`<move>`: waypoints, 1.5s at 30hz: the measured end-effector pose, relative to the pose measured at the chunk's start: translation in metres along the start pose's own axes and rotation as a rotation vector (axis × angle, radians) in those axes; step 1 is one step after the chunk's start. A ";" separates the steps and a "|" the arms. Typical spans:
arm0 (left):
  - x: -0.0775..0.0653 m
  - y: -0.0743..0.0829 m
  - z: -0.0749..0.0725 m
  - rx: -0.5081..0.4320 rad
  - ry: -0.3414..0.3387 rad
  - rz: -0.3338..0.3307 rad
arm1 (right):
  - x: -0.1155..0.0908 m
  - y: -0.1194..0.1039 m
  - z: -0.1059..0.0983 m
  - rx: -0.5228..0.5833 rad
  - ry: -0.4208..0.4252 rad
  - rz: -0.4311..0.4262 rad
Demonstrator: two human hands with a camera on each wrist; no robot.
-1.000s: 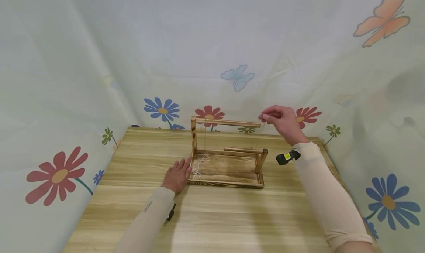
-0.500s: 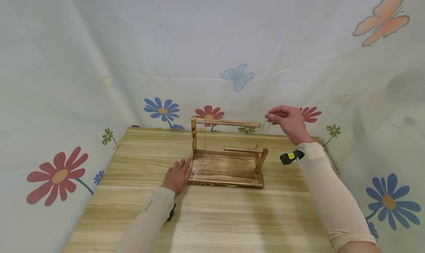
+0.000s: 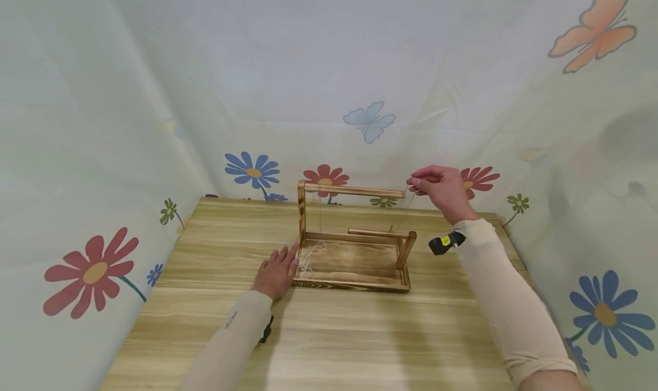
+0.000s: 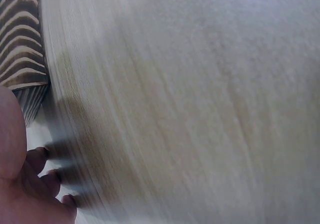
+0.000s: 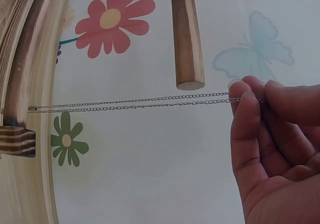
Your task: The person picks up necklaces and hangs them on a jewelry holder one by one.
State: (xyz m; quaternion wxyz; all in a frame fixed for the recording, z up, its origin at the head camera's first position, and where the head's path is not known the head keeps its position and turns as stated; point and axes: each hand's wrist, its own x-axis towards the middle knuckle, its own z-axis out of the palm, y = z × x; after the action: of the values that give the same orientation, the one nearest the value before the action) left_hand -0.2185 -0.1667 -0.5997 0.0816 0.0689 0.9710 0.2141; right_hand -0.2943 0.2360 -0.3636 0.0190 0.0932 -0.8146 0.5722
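Observation:
A wooden jewelry stand [image 3: 329, 286] with a tray base and two horizontal bars stands on the table. My right hand [image 3: 443, 192] pinches a thin silver necklace chain [image 5: 150, 104] between thumb and fingertips, just off the free end of the upper bar [image 3: 354, 191]. In the right wrist view, two strands run taut from the fingers past that bar's end [image 5: 190, 84] toward the lower bar [image 5: 22, 69]. My left hand [image 3: 276, 272] lies with fingers extended at the left edge of the tray base; the left wrist view shows it beside the stand's corner [image 4: 22, 39].
Another fine chain [image 3: 320, 214] hangs from the upper bar near the upright. A light-coloured chain [image 3: 307, 260] lies in the tray's left part. The wood-grain table [image 3: 339, 339] is enclosed by a pale cloth [image 3: 288, 77] printed with flowers and butterflies.
My right hand moved right, away from the upper bar's end, then came partly back left, still pinching the chain. The left hand has stayed against the stand.

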 end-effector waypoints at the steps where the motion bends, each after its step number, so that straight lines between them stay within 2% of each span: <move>1: 0.000 0.000 0.000 -0.001 -0.003 -0.002 | 0.000 0.000 0.001 -0.002 -0.001 0.004; 11: 0.007 -0.004 0.003 0.008 -0.002 0.005 | 0.001 -0.005 0.010 0.013 0.001 0.025; 24: 0.005 -0.005 0.003 0.008 0.009 0.015 | 0.002 -0.008 0.026 0.025 -0.023 0.066; 34: 0.006 -0.004 0.003 0.016 -0.003 0.003 | 0.005 -0.010 0.035 0.034 -0.030 0.065; 45: 0.005 -0.003 0.005 -0.009 -0.001 -0.005 | 0.008 -0.009 0.048 0.091 -0.030 0.053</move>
State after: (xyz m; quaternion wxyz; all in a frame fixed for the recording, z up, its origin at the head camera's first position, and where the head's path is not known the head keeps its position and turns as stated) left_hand -0.2230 -0.1667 -0.6059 0.0828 0.0664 0.9701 0.2182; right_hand -0.2973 0.1867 -0.3707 -0.0125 0.0808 -0.7901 0.6074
